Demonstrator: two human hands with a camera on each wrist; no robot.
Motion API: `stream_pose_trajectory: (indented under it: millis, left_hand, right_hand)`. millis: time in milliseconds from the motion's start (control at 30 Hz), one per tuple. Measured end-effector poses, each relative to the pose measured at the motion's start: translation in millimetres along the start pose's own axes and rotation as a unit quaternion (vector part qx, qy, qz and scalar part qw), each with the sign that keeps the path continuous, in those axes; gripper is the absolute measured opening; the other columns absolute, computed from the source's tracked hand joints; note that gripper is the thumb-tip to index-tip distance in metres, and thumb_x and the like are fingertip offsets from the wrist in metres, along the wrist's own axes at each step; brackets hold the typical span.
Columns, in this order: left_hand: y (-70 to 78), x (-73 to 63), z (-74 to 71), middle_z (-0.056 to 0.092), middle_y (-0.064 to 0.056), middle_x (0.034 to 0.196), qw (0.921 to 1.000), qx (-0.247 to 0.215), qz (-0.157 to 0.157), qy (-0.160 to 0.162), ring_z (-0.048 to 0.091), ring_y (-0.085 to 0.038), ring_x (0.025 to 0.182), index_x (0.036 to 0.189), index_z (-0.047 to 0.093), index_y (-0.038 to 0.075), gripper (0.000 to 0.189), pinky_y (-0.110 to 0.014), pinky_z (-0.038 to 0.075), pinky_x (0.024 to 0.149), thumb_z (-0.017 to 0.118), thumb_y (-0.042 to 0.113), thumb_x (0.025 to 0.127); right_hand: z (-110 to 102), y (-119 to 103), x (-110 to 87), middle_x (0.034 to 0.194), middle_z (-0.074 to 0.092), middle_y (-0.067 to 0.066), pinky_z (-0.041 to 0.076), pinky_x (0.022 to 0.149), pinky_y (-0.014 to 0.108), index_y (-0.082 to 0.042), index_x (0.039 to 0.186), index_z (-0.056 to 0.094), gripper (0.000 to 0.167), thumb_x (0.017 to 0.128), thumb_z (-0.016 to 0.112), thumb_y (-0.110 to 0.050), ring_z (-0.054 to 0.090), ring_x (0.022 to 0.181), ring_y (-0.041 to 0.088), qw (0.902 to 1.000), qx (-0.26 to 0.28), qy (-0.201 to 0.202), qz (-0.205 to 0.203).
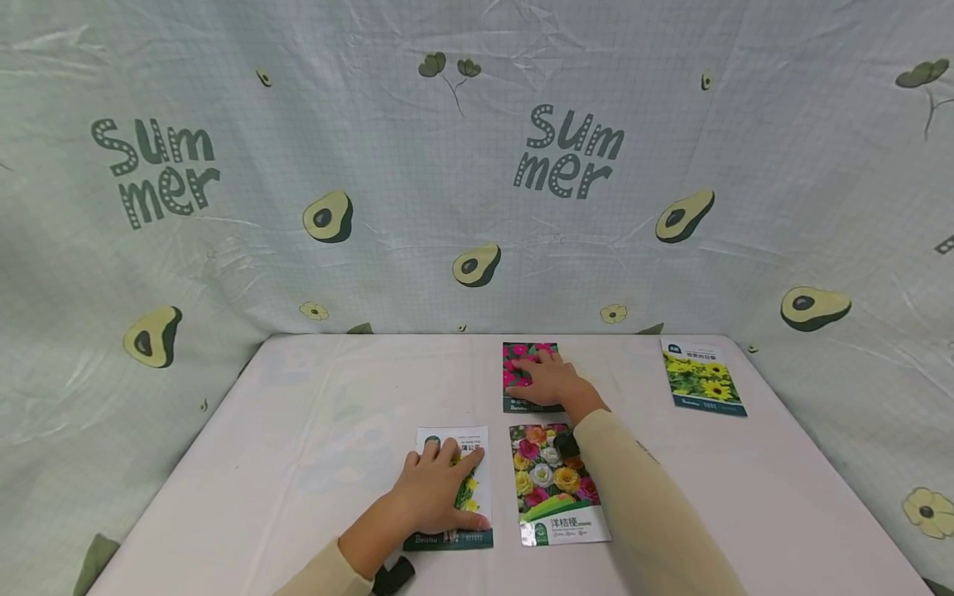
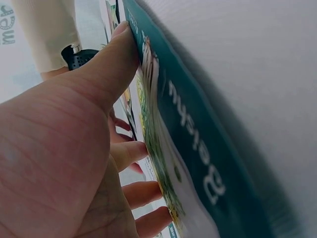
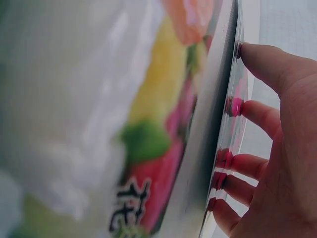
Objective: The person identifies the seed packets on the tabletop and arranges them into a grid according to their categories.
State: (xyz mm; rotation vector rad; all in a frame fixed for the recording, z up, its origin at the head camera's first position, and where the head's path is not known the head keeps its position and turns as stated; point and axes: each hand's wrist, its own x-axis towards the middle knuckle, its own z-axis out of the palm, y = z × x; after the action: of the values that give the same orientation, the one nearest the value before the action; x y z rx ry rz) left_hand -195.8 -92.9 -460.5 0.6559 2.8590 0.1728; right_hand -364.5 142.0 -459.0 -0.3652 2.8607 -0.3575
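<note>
My left hand (image 1: 435, 490) rests spread over a white seed packet (image 1: 474, 476) with yellow flowers and a dark green bottom band. In the left wrist view its thumb and fingertips touch the packet's face. Farther back, my right hand (image 1: 547, 381) lies on a packet of pink flowers (image 1: 514, 358), covering its right part. The right wrist view shows those fingertips (image 3: 237, 163) pressed to the glossy surface. Between the two hands, nearer me, lies a packet with multicoloured roses-like blooms (image 1: 542, 476), partly under my right forearm.
A packet with yellow daisy-like flowers (image 1: 704, 379) lies slightly turned at the back right of the pale table (image 1: 335, 447). Behind the table hangs a light cloth (image 1: 402, 165) printed with avocados. A black wrist camera (image 1: 393, 575) sits under my left wrist.
</note>
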Motion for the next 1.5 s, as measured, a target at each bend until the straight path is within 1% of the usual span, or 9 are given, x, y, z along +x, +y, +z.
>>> stream_pose_trajectory:
  millis: [200,367,533,767,900,1033,1133,1300,1500]
  left_hand:
    - [-3.1,3.3,5.5,0.044,-0.004,0.118,1.0000,0.007,0.000,0.003,0.033,-0.022,0.097,0.157,0.043,0.030,0.100,-0.039,0.024,0.073,0.069,0.081,0.074]
    - [-5.2,4.4,9.3,0.043,-0.003,0.116,0.9999,0.005,0.003,0.010,0.032,-0.021,0.096,0.156,0.044,0.030,0.100,-0.039,0.024,0.072,0.070,0.081,0.074]
    - [-3.5,2.3,5.5,0.043,-0.004,0.115,0.9999,0.001,0.006,0.009,0.032,-0.022,0.096,0.155,0.045,0.029,0.100,-0.039,0.024,0.072,0.070,0.081,0.073]
    - [-1.8,1.1,1.6,0.044,-0.004,0.117,1.0000,0.002,0.004,0.001,0.033,-0.022,0.097,0.156,0.044,0.029,0.100,-0.039,0.024,0.073,0.069,0.081,0.074]
    - [-1.6,0.6,1.1,0.043,-0.004,0.116,1.0000,-0.003,0.000,-0.002,0.033,-0.022,0.097,0.156,0.045,0.029,0.101,-0.040,0.025,0.073,0.070,0.081,0.073]
    - [-1.8,0.7,0.9,0.044,-0.004,0.116,1.0000,-0.006,-0.001,-0.004,0.033,-0.023,0.098,0.156,0.045,0.029,0.100,-0.040,0.025,0.074,0.071,0.080,0.073]
    - [-1.7,0.4,0.1,0.043,-0.004,0.116,0.9999,-0.009,-0.002,-0.005,0.033,-0.023,0.098,0.156,0.045,0.029,0.100,-0.040,0.025,0.074,0.071,0.080,0.073]
    - [-2.4,1.2,1.0,0.043,-0.003,0.116,0.9999,-0.011,-0.001,-0.004,0.033,-0.022,0.098,0.156,0.045,0.029,0.100,-0.040,0.025,0.074,0.071,0.079,0.074]
    - [-2.7,1.7,1.5,0.042,-0.003,0.116,1.0000,-0.009,0.001,-0.003,0.032,-0.022,0.097,0.156,0.044,0.030,0.100,-0.040,0.024,0.074,0.070,0.080,0.074]
  right_hand:
    - [0,-5,0.0,0.168,0.024,0.021,0.020,0.121,0.066,-0.025,0.158,0.042,0.070,0.098,0.059,-0.058,0.018,0.156,0.046,1.0000,0.001,0.003,0.001]
    - [3,-7,3.0,0.168,0.024,0.020,0.019,0.120,0.067,-0.027,0.157,0.043,0.069,0.098,0.060,-0.058,0.018,0.156,0.046,1.0000,0.002,0.004,0.004]
    - [6,-9,6.8,0.168,0.023,0.019,0.019,0.121,0.066,-0.029,0.158,0.042,0.070,0.098,0.059,-0.060,0.017,0.156,0.045,1.0000,-0.004,0.005,0.003]
    - [7,-12,8.1,0.167,0.024,0.019,0.020,0.122,0.064,-0.028,0.158,0.041,0.070,0.098,0.058,-0.060,0.017,0.156,0.045,0.9999,-0.012,0.003,0.003]
    - [7,-15,7.9,0.167,0.024,0.021,0.022,0.122,0.062,-0.025,0.158,0.041,0.070,0.099,0.058,-0.059,0.017,0.156,0.046,0.9999,-0.013,0.003,0.004]
    - [7,-18,8.8,0.168,0.023,0.020,0.025,0.121,0.062,-0.025,0.158,0.041,0.071,0.098,0.058,-0.059,0.016,0.157,0.044,0.9998,-0.017,0.002,0.008]
    - [7,-19,9.3,0.169,0.021,0.019,0.025,0.121,0.062,-0.027,0.159,0.040,0.071,0.098,0.058,-0.059,0.015,0.158,0.043,0.9998,-0.015,0.000,0.011]
    - [5,-23,8.0,0.170,0.020,0.019,0.025,0.120,0.063,-0.026,0.158,0.042,0.071,0.097,0.061,-0.058,0.014,0.158,0.044,0.9999,0.002,0.004,0.012]
    - [6,-26,9.2,0.170,0.019,0.020,0.027,0.120,0.061,-0.027,0.157,0.043,0.070,0.097,0.062,-0.058,0.015,0.157,0.045,0.9999,0.001,0.015,0.006]
